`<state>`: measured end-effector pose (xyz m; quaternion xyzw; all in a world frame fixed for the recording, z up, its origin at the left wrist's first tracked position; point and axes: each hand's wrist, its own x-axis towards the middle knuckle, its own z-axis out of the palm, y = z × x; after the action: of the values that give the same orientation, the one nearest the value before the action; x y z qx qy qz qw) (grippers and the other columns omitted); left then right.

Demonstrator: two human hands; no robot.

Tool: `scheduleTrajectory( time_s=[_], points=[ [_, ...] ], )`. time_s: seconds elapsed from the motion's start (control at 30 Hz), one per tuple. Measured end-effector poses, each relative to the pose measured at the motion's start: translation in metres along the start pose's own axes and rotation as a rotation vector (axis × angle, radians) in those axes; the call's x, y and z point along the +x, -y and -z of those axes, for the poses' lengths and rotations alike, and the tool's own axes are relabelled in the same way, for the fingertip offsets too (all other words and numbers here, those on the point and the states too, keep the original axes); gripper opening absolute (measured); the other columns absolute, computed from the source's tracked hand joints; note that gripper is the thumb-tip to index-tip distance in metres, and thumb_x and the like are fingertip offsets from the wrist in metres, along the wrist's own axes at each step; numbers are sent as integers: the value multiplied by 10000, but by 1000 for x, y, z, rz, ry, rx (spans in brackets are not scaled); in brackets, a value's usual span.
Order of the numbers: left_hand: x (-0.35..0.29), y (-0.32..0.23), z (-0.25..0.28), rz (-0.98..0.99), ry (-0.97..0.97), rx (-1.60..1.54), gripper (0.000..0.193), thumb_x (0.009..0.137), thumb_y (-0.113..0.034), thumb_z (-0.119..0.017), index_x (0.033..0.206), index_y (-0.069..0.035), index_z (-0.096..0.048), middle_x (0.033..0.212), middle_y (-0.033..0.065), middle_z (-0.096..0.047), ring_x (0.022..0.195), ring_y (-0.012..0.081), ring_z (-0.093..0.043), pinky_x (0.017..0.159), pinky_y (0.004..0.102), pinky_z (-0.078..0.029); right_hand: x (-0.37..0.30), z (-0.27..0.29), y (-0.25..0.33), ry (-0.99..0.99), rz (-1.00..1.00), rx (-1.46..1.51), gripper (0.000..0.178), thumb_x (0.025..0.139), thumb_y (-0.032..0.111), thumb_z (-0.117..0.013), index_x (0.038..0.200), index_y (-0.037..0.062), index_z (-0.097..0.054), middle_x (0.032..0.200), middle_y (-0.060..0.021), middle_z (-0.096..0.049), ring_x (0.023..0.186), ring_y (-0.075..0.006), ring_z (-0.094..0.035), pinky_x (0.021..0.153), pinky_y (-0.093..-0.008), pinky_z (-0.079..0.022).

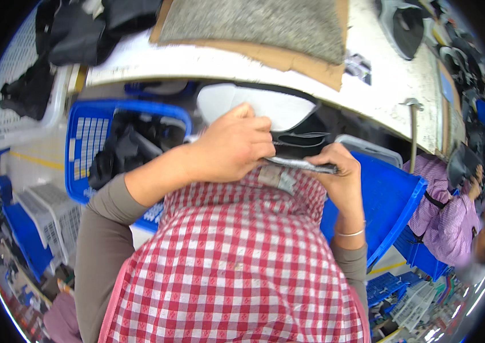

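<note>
Close to my apron I have a black shoe upper (pixel 302 146) with a pale, sole-shaped white piece (pixel 279 108) at its far side. My left hand (pixel 234 143) is closed, its fingers curled around the upper's left part next to the white piece. With thumb and fingers together, my right hand (pixel 338 168) pinches the right end of the upper's black near edge (pixel 305 166). The near edge is stretched between both hands. My left fingertips and what lies under them are hidden.
A white worktable (pixel 197 63) carries a grey pad (pixel 254 26) on brown board, a hammer (pixel 413 123) and black shoe parts (pixel 405 28). Blue baskets (pixel 77 166) stand on both sides of me. At the right, a co-worker in a pink striped sleeve (pixel 442 217) works.
</note>
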<state>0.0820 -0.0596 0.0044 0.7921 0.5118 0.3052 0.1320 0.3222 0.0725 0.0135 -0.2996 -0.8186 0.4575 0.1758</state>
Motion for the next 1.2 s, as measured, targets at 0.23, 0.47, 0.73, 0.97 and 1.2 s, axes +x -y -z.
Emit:
scheduleTrajectory(
  time_s=[0.23, 0.47, 0.73, 0.97, 1.2],
  points=[
    [40, 11, -16, -44, -53, 146, 202, 608, -86, -738, 795, -73, -663, 714, 28, -586, 772, 248, -577, 732, 394, -425, 32, 1, 43, 220, 455, -896, 138, 774, 114, -661, 909, 87, -672, 719, -26, -619, 725, -238, -674, 662, -372, -516],
    [27, -20, 52, 166, -249, 34, 389, 693, -68, -823, 1069, -39, -724, 945, 100, -706, 928, 326, -648, 893, 439, -486, 41, -33, 13, 65, 651, -720, 100, 745, 118, -676, 833, 85, -642, 712, -40, -661, 631, -198, -687, 530, -325, -512],
    [47, -8, 67, 222, 208, 243, 227, 813, -102, -732, 1027, -34, -698, 905, 136, -706, 854, 363, -684, 728, 439, -542, 48, -46, 37, 206, 558, -830, 89, 768, 121, -705, 844, 76, -699, 730, -64, -718, 651, -212, -730, 509, -347, -535],
    [1, 7, 14, 679, 89, -428, 447, 920, -22, -635, 1366, 3, -620, 1209, 234, -719, 1111, 364, -718, 933, 395, -559, 79, -53, 29, 534, 593, -951, 127, 770, 255, -735, 801, 137, -769, 762, -91, -751, 719, -257, -747, 624, -406, -560],
    [-74, 8, -73, 33, -114, 192, 364, 887, -89, -635, 1240, -71, -721, 1343, 77, -690, 1313, 267, -608, 1159, 527, -424, 154, -33, -44, 1065, 75, -147, 397, 885, 330, -804, 1009, -41, -732, 863, -162, -750, 751, -212, -657, 749, -390, -517]
  ],
)
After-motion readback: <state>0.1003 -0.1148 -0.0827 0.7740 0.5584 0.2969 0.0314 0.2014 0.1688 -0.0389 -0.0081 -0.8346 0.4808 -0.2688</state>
